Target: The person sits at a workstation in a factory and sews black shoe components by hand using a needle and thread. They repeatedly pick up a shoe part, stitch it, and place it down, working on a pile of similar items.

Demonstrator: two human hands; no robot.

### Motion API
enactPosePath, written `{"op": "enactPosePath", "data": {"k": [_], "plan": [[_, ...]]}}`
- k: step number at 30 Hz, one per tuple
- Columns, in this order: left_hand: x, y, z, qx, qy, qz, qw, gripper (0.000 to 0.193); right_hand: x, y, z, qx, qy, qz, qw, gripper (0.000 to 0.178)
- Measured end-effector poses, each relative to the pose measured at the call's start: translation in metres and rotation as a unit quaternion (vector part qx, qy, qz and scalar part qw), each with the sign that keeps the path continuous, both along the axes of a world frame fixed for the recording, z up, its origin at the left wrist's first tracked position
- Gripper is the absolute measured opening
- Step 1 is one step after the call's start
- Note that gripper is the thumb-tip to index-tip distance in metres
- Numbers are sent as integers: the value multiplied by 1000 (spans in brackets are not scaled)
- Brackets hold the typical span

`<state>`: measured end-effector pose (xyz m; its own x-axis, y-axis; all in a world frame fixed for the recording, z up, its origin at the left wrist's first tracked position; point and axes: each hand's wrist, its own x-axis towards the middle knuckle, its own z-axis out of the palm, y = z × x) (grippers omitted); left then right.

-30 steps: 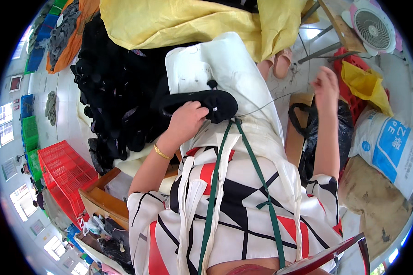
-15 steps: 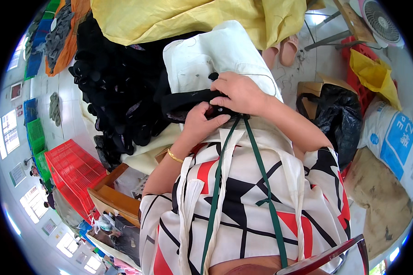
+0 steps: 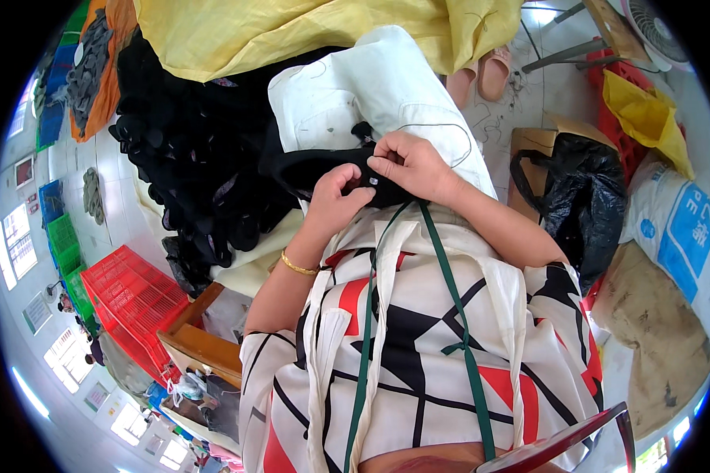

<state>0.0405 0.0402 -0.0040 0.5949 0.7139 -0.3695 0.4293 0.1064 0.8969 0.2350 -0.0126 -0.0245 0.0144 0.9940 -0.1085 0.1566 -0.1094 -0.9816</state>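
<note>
A black fabric piece (image 3: 315, 169) with a hollow, open rim lies across my lap, against a white cloth (image 3: 312, 118). My left hand (image 3: 333, 206), with a gold bangle at the wrist, holds the near edge of the black piece between bent fingers and thumb. Just to its right, my right hand (image 3: 418, 167) is closed, fingertips and thumb pinched together at the fabric's upper edge. A small pale spot shows on the black fabric between the hands. What the right fingertips pinch is too small to make out. A black tuft (image 3: 362, 132) rests on the white cloth beyond.
A large heap of black fabric pieces (image 3: 197, 150) lies to the left, a yellow sheet (image 3: 315, 39) beyond. A red crate (image 3: 130, 296) and wooden drawer (image 3: 201, 339) are at lower left. On the right stand a black plastic bag (image 3: 584, 197), a white-blue sack (image 3: 678, 236) and a fan (image 3: 655, 31).
My right fingers have drawn in from the far side of the black piece to a tight pinch. My left thumb has moved slightly left, away from them, uncovering more of the fabric.
</note>
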Motion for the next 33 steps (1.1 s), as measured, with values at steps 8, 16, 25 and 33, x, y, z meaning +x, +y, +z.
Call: {"op": "enactPosePath", "data": {"k": [8,16,25,33], "plan": [[4,-1,-1,-51,-10,40,998,26,-13,-7,-9,63,-82,-83,991,18],[-3,0,22,82,18,35,996,27,8,2,16,39,-119,-44,991,30],[-10,15,66,443,-45,126,887,37,57,105,59,-109,28,-86,990,66],[-29,30,18,326,18,127,937,21,72,159,87,-1,46,-93,995,39]]}}
